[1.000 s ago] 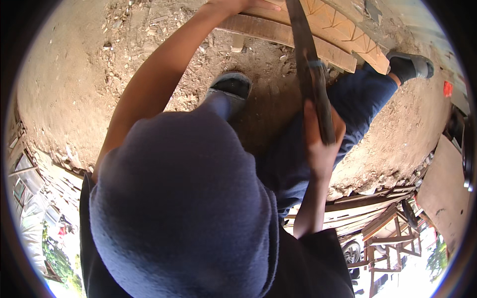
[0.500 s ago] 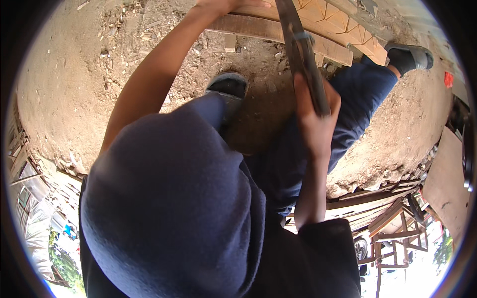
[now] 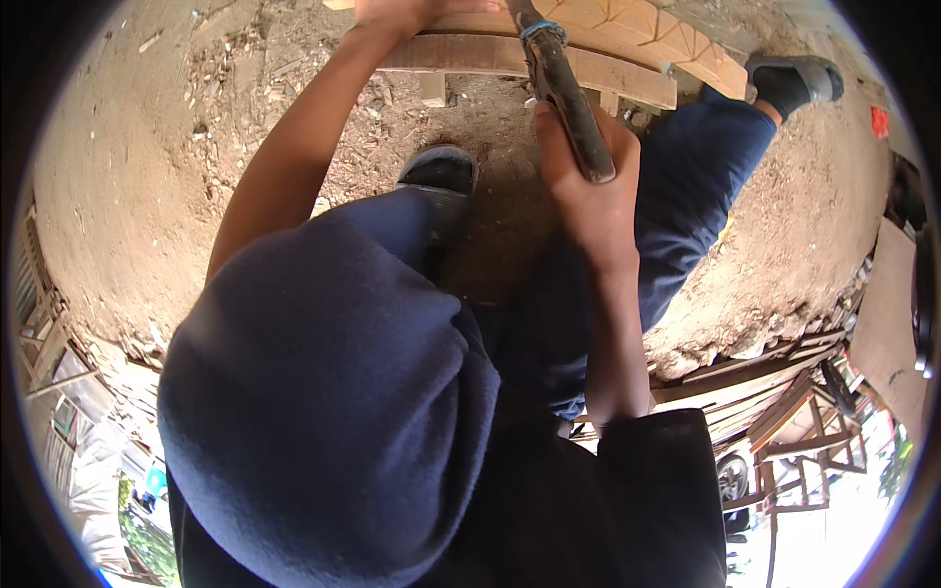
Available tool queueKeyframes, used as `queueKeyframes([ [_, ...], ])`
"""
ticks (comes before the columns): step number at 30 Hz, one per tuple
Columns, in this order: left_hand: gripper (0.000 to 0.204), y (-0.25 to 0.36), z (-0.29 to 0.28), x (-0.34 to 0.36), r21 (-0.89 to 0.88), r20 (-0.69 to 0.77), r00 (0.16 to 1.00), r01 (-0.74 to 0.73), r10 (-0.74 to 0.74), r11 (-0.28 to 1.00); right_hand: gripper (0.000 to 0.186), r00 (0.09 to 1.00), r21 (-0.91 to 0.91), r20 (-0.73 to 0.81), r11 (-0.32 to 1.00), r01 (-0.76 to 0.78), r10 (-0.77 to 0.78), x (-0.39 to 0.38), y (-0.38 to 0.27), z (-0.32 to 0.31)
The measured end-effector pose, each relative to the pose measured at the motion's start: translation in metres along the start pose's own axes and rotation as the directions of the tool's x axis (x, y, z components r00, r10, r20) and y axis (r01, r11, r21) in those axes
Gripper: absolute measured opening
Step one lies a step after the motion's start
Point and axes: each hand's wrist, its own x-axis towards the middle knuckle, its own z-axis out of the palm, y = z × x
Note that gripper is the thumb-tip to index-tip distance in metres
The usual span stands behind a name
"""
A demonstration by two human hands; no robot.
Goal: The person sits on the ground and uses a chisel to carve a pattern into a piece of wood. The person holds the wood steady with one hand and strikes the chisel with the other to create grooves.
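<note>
Dark-handled tool (image 3: 569,93) is clamped in the right hand (image 3: 598,204), its butt held between thumb and fingers, its blue-banded neck pointed away across wooden boards (image 3: 676,47), where the left hand (image 3: 400,13) is rested; whether those are gripped cannot be told.

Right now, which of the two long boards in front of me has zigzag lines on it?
The farther board, whose end reaches further right, carries the zigzag lines; the nearer board, on your side of it, shows none.
</note>
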Motion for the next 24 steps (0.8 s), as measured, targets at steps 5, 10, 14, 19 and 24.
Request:
queueKeyframes([
  [5,0.065,-0.021,0.02,0.002,0.076,-0.035,0.999,-0.014,0.016,0.997,0.015,0.998,0.034,0.0,0.998,-0.062,0.062,-0.048,0.006,-0.028],
  [10,0.065,-0.016,0.018,-0.001,0.063,-0.017,0.999,-0.038,0.04,0.997,0.011,0.998,0.085,0.019,0.995,0.055,-0.056,-0.023,0.014,-0.013],
  [14,0.07,0.017,-0.017,0.005,0.054,-0.013,0.999,-0.035,0.036,0.998,0.012,0.994,-0.001,-0.018,0.994,0.105,-0.105,0.007,0.01,0.0],
  [19,0.074,-0.005,0.01,0.01,0.116,-0.277,0.945,-0.149,0.176,0.982,0.011,0.999,0.033,-0.014,0.998,0.049,-0.049,-0.043,0.021,-0.019],
  [24,0.08,-0.016,0.01,0.02,0.042,-0.228,0.944,-0.235,0.238,0.971,0.01,0.994,0.06,-0.063,0.994,0.093,-0.09,-0.029,0.019,-0.005],
])
